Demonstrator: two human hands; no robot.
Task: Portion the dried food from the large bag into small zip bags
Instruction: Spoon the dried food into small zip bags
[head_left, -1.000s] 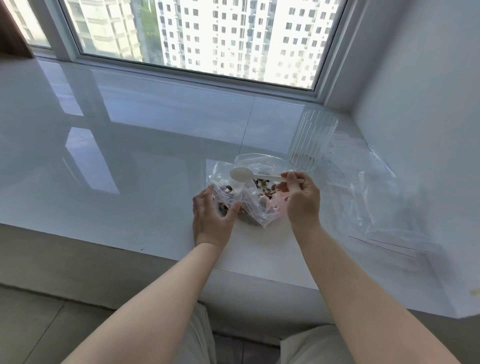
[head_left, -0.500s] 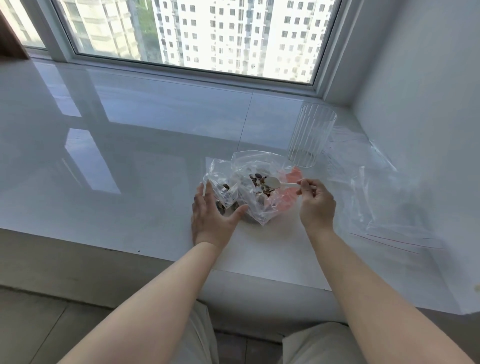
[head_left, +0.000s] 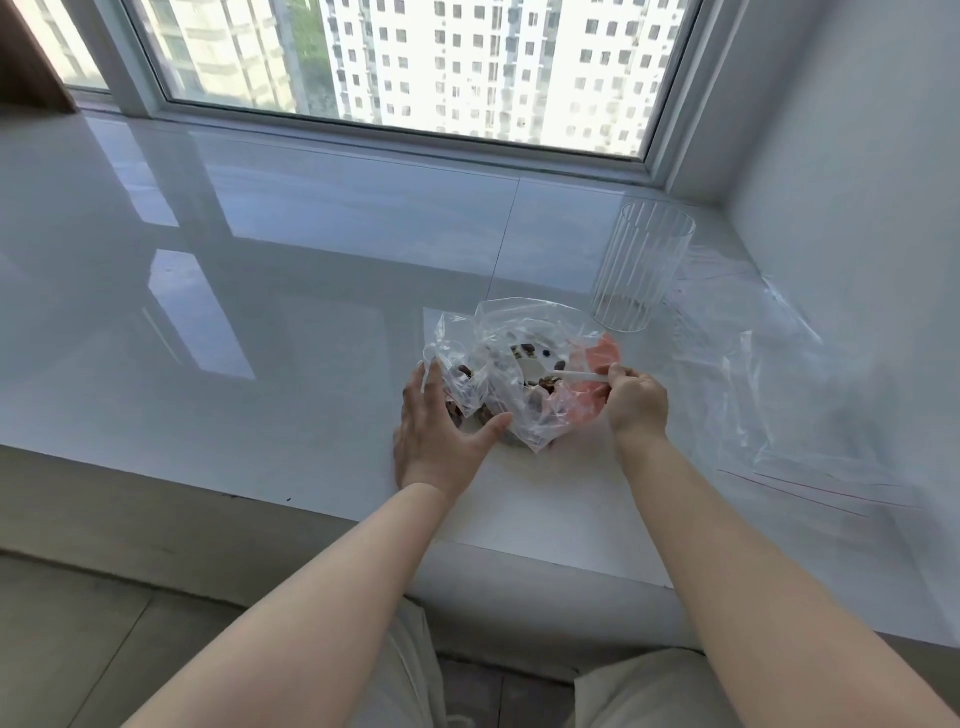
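White spoon (head_left: 574, 375) (brown bits (head_left: 548, 383)).

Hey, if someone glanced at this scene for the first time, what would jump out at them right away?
Probably the crumpled clear bag of dried food in the middle of the glossy white sill, with the left hand steadying its near side and the right hand pinching a white spoon dipped inside. Next, the ribbed clear cup standing upright just behind, and flat empty zip bags spread out to the right.
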